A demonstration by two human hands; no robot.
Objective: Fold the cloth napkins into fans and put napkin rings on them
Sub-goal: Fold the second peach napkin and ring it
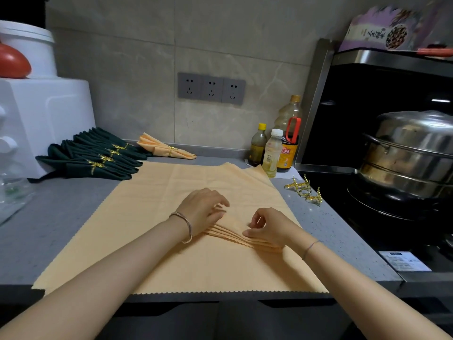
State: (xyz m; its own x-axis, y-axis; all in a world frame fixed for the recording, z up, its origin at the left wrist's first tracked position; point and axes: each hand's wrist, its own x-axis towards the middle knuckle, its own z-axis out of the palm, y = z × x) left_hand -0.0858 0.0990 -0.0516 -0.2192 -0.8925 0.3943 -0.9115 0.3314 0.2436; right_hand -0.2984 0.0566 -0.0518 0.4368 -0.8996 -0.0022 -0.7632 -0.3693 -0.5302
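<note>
A peach napkin lies spread on the grey counter. The left hand and right hand both pinch its stacked pleats. Gold napkin rings sit to the right, ringed green napkins far left, wall sockets beyond.

left grip curled, fingertips down; right grip pinching, thumb below fingers
</note>
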